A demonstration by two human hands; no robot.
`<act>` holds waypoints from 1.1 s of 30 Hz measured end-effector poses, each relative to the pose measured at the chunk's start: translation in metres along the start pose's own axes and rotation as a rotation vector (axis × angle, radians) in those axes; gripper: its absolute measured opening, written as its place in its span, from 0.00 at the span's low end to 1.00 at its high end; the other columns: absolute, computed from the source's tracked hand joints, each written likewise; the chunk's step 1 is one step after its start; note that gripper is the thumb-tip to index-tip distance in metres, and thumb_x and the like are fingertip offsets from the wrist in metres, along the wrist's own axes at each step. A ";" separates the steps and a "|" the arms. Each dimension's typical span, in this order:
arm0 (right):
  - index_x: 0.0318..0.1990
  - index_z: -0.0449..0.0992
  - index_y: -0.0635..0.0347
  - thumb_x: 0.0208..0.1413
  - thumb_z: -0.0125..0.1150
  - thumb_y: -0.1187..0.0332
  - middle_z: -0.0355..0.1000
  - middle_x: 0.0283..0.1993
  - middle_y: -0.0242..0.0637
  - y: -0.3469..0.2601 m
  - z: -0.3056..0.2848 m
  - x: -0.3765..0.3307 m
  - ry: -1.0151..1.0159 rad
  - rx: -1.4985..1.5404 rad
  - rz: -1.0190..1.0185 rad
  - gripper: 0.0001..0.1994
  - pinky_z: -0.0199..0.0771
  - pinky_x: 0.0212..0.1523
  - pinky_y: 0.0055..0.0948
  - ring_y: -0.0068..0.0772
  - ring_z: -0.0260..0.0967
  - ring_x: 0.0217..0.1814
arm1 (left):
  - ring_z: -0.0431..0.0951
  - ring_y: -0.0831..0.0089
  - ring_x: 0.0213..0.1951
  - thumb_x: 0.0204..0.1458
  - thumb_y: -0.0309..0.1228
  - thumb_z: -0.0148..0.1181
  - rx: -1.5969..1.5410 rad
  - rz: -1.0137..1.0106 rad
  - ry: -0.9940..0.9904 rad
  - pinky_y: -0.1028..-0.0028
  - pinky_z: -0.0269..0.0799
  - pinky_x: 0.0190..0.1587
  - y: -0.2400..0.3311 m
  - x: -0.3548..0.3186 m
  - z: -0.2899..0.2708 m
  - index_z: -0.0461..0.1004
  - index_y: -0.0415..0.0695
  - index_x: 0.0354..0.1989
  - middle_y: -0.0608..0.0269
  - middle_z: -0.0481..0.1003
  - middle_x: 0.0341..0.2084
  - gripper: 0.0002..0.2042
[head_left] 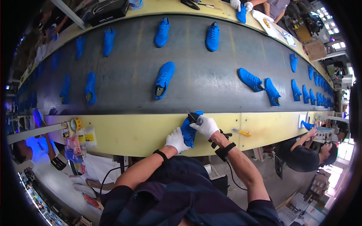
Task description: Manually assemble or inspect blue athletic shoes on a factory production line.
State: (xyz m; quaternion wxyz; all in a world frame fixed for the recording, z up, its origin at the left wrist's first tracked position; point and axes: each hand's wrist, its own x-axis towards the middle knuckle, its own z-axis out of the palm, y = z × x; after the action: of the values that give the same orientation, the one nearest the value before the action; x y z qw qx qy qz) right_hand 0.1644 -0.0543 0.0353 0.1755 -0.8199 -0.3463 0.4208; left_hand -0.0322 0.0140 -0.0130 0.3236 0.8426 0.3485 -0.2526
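Observation:
A blue shoe (187, 132) is held upright in front of me over the yellow table ledge. My left hand (176, 140), in a white glove, is closed on its lower left side. In a matching glove, my right hand (207, 127) is closed around a small tool with a rounded dark grey handle (199, 120), at the shoe's upper end. Fingers and shoe hide most of this tool, so its kind is unclear. To the right of my right hand, a yellow-handled knife (242, 132) lies on the ledge.
Beyond the ledge runs a dark conveyor belt (124, 81) carrying several blue shoes, including one (164, 80) straight ahead. Yellow tape (75, 124) hangs on a metal bar at left. Across the belt, a co-worker's gloved hands (241, 5) hold a blue shoe; another person (305, 153) sits at right.

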 end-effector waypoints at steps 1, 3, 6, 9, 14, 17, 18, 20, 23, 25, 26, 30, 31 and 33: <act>0.39 0.80 0.62 0.55 0.73 0.49 0.81 0.34 0.49 0.000 0.000 -0.002 0.000 0.001 0.007 0.22 0.79 0.41 0.42 0.54 0.80 0.38 | 0.83 0.50 0.49 0.37 0.58 0.77 0.011 0.001 -0.002 0.57 0.80 0.52 0.001 0.000 0.000 0.60 0.37 0.57 0.46 0.75 0.48 0.48; 0.39 0.80 0.61 0.55 0.73 0.49 0.81 0.34 0.49 0.002 0.000 -0.002 0.004 0.011 0.014 0.22 0.79 0.42 0.42 0.54 0.80 0.38 | 0.83 0.50 0.48 0.37 0.59 0.77 0.023 0.012 -0.013 0.58 0.80 0.52 0.002 0.001 -0.001 0.59 0.35 0.58 0.44 0.75 0.49 0.49; 0.39 0.80 0.61 0.55 0.73 0.49 0.81 0.34 0.48 0.007 -0.001 -0.001 0.020 0.044 0.003 0.22 0.79 0.42 0.42 0.54 0.81 0.38 | 0.82 0.47 0.51 0.37 0.57 0.76 -0.018 -0.003 -0.072 0.57 0.79 0.55 0.005 0.002 -0.007 0.60 0.34 0.60 0.40 0.75 0.51 0.49; 0.40 0.81 0.61 0.55 0.73 0.49 0.81 0.35 0.49 0.009 0.001 -0.001 0.026 0.060 0.015 0.22 0.79 0.43 0.42 0.54 0.81 0.39 | 0.82 0.47 0.52 0.37 0.56 0.77 -0.008 -0.004 -0.091 0.57 0.79 0.56 0.006 0.000 -0.013 0.59 0.34 0.61 0.40 0.75 0.52 0.49; 0.41 0.81 0.63 0.54 0.74 0.50 0.82 0.37 0.50 0.023 0.005 -0.011 0.163 0.178 -0.020 0.23 0.79 0.44 0.42 0.53 0.81 0.41 | 0.82 0.47 0.52 0.38 0.56 0.77 -0.041 0.004 -0.078 0.57 0.78 0.57 0.010 -0.004 -0.013 0.60 0.34 0.60 0.40 0.75 0.53 0.49; 0.41 0.81 0.64 0.53 0.74 0.50 0.82 0.38 0.50 0.020 -0.001 -0.017 0.149 0.139 0.027 0.23 0.79 0.45 0.41 0.52 0.82 0.42 | 0.82 0.46 0.52 0.38 0.56 0.77 -0.059 0.000 -0.074 0.56 0.78 0.57 0.012 -0.007 -0.012 0.60 0.34 0.61 0.40 0.74 0.53 0.49; 0.41 0.81 0.64 0.53 0.74 0.50 0.82 0.38 0.50 0.015 -0.002 -0.018 0.142 0.140 0.029 0.23 0.79 0.45 0.41 0.52 0.82 0.42 | 0.82 0.46 0.51 0.38 0.56 0.77 -0.070 -0.003 -0.059 0.56 0.78 0.57 0.010 -0.007 -0.011 0.60 0.34 0.61 0.40 0.74 0.53 0.49; 0.43 0.82 0.64 0.53 0.75 0.49 0.82 0.39 0.50 0.002 -0.010 -0.014 0.046 0.087 0.022 0.24 0.79 0.46 0.40 0.51 0.82 0.43 | 0.82 0.46 0.52 0.38 0.56 0.77 -0.065 0.004 -0.052 0.56 0.78 0.57 0.013 -0.008 -0.009 0.60 0.34 0.61 0.40 0.74 0.53 0.49; 0.43 0.82 0.63 0.53 0.75 0.49 0.82 0.38 0.50 0.010 -0.002 -0.005 0.048 0.100 0.024 0.24 0.79 0.45 0.40 0.51 0.82 0.42 | 0.81 0.47 0.53 0.38 0.56 0.77 -0.048 0.008 -0.064 0.56 0.78 0.56 0.018 -0.005 -0.013 0.60 0.34 0.61 0.40 0.74 0.53 0.49; 0.43 0.83 0.62 0.53 0.75 0.49 0.83 0.38 0.49 0.011 -0.005 0.002 0.046 0.091 0.018 0.23 0.79 0.43 0.41 0.51 0.82 0.41 | 0.81 0.47 0.53 0.38 0.57 0.76 -0.036 0.001 -0.086 0.56 0.78 0.56 0.018 -0.004 -0.013 0.60 0.34 0.61 0.39 0.74 0.53 0.49; 0.43 0.83 0.62 0.53 0.75 0.49 0.83 0.38 0.49 0.007 -0.006 0.001 0.043 0.091 0.016 0.23 0.79 0.43 0.41 0.51 0.82 0.41 | 0.81 0.47 0.54 0.38 0.57 0.76 -0.030 -0.001 -0.080 0.57 0.78 0.56 0.016 -0.003 -0.012 0.60 0.34 0.61 0.39 0.75 0.53 0.49; 0.44 0.83 0.63 0.54 0.73 0.51 0.83 0.37 0.50 0.004 -0.009 -0.007 0.031 0.192 0.010 0.23 0.79 0.45 0.38 0.48 0.83 0.41 | 0.80 0.47 0.55 0.39 0.56 0.76 -0.041 0.003 -0.083 0.57 0.78 0.57 0.015 -0.005 -0.015 0.60 0.34 0.61 0.40 0.75 0.54 0.48; 0.44 0.83 0.64 0.55 0.73 0.51 0.83 0.37 0.50 0.008 -0.007 -0.010 0.049 0.295 -0.005 0.23 0.79 0.45 0.37 0.46 0.83 0.41 | 0.80 0.47 0.55 0.39 0.56 0.76 -0.037 0.005 -0.081 0.57 0.78 0.57 0.016 -0.006 -0.015 0.60 0.34 0.61 0.40 0.75 0.54 0.48; 0.44 0.83 0.66 0.55 0.72 0.51 0.83 0.37 0.50 0.022 0.000 -0.017 0.122 0.295 0.017 0.23 0.79 0.46 0.37 0.46 0.83 0.42 | 0.80 0.46 0.56 0.40 0.55 0.75 -0.146 -0.014 -0.120 0.57 0.77 0.59 0.014 -0.007 -0.018 0.60 0.37 0.63 0.42 0.74 0.56 0.47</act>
State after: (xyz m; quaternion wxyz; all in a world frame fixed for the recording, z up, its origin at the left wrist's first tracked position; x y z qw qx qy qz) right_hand 0.1669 -0.0818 0.0319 0.3113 -0.8120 -0.2625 0.4181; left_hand -0.0223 0.0158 0.0087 0.4028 0.7976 0.3520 -0.2786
